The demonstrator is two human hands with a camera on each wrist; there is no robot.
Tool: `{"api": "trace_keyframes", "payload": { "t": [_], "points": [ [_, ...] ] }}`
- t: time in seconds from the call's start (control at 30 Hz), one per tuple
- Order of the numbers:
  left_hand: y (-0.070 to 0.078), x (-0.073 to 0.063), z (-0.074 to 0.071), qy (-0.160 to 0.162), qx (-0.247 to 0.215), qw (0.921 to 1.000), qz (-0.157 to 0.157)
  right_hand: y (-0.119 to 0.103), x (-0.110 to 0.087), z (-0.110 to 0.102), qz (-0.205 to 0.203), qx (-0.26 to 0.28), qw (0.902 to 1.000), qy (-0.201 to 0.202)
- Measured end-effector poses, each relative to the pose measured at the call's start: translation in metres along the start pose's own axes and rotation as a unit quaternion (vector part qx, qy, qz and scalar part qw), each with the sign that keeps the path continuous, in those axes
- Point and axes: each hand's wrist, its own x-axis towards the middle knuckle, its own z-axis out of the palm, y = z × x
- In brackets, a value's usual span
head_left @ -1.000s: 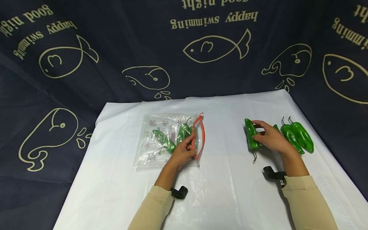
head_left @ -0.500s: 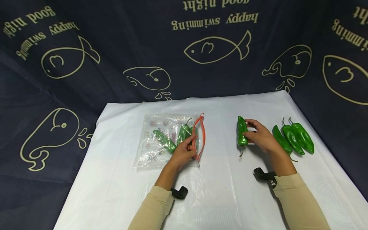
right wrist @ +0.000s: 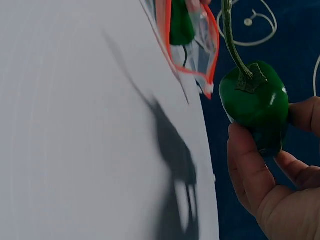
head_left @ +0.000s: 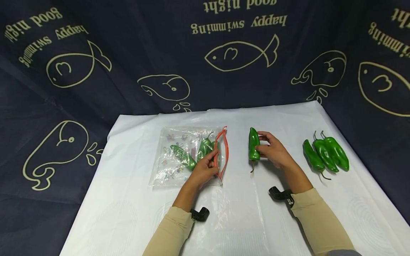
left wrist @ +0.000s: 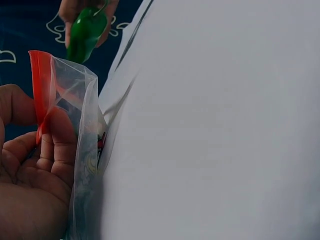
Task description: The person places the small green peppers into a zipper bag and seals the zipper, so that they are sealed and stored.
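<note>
My left hand (head_left: pixel 204 170) pinches the red-edged mouth of a clear zip bag (head_left: pixel 163 174), which lies on the table and gapes toward the right. Inside the bag are several green peppers (head_left: pixel 183 156). In the left wrist view, fingers grip the red zip strip (left wrist: pixel 41 85). My right hand (head_left: pixel 272 149) holds another green pepper (head_left: pixel 254 144) by its side, stem toward me, a short way right of the bag's mouth. The right wrist view shows this pepper (right wrist: pixel 257 100) between thumb and fingers, above its shadow, with the open bag (right wrist: pixel 215 55) beyond.
Three more green peppers (head_left: pixel 323 154) lie side by side at the right of the white-covered table (head_left: pixel 128 227). A dark blue curtain (head_left: pixel 243 89) with fish drawings hangs behind the table's far edge.
My right hand has carried its pepper leftward, away from the three at the right and closer to the bag. The left hand and the bag stay in place.
</note>
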Motion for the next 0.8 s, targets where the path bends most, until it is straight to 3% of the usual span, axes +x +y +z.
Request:
{"api": "trace_keyframes", "payload": {
  "t": [0.67,0.8],
  "points": [
    [-0.003,0.001,-0.002,0.004,-0.014,0.9999,-0.007,-0.011,0.02,0.062,0.004,0.059,0.998,-0.023],
    [-0.003,0.0,-0.002,0.001,-0.015,0.9999,-0.008,-0.014,0.023,0.071,0.007,0.065,0.9978,-0.013]
  ]
}}
